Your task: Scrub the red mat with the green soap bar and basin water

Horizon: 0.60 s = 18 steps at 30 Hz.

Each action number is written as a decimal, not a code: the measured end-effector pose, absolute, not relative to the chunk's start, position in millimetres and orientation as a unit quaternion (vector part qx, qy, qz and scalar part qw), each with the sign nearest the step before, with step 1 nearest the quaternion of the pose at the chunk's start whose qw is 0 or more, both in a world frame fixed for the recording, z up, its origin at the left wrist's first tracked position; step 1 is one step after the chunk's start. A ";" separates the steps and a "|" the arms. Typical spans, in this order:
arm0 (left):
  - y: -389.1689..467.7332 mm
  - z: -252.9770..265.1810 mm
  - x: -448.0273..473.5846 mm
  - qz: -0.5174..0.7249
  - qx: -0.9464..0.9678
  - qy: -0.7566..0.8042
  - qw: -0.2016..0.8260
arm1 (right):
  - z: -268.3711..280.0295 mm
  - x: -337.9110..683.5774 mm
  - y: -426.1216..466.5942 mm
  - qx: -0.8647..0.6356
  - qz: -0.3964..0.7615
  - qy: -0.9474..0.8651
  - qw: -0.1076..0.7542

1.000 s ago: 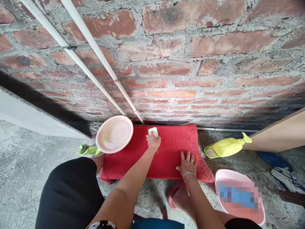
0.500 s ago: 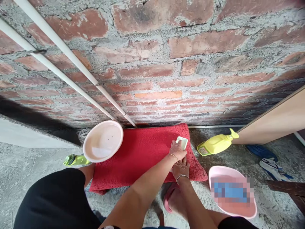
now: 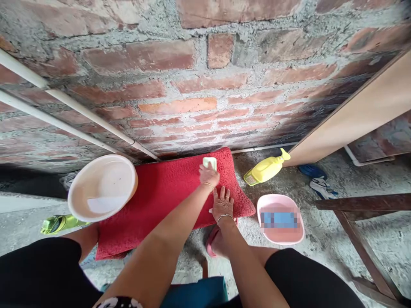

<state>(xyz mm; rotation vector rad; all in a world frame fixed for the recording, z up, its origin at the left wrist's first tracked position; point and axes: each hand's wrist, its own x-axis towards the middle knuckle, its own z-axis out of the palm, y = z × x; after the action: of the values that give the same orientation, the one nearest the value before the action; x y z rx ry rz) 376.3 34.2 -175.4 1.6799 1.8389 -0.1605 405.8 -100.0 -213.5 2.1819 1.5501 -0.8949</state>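
A red, towel-like cloth (image 3: 160, 192) lies spread over a long raised surface against the wall. My left hand (image 3: 209, 174) is closed on a pale, rounded block (image 3: 209, 162), pressed on the cloth near its far right end. Whether the block is a soap bar or a brush I cannot tell. My right hand (image 3: 222, 204) lies flat on the cloth's near right part, fingers spread, holding nothing. On the cloth's left end sits a pale pink basin (image 3: 77, 192) with water in it.
A yellow pump bottle (image 3: 265, 170) stands right of the cloth. Nearer is a pink basin (image 3: 279, 237), its contents blurred out. A green bottle (image 3: 61, 223) is at the left. White pipes (image 3: 80, 114) run down the brick wall (image 3: 192, 85); a wooden frame (image 3: 362, 246) stands at the right.
The view has turned to the right. My hands, one behind the other before, are now further apart. The right hand's fingers have spread flat on the cloth; the left still holds the block.
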 end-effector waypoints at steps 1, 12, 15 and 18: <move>26.2 -175.7 385.0 -0.069 0.662 0.664 0.340 | -214.8 405.9 -100.9 0.762 -0.314 0.543 0.160; 82.4 -166.8 336.0 -0.014 0.573 0.745 0.341 | -219.5 402.7 -104.3 0.760 -0.279 0.556 0.189; 88.2 -169.8 338.1 -0.026 0.550 0.768 0.328 | -222.8 403.3 -105.2 0.758 -0.282 0.557 0.188; 70.5 -172.5 359.8 -0.039 0.602 0.716 0.351 | -224.4 404.9 -106.7 0.758 -0.274 0.561 0.190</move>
<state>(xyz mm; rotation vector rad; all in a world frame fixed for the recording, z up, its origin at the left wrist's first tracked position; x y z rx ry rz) 359.8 70.5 -172.5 1.5583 1.8547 -0.1005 404.9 -106.7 -224.4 2.1291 1.5769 -0.7700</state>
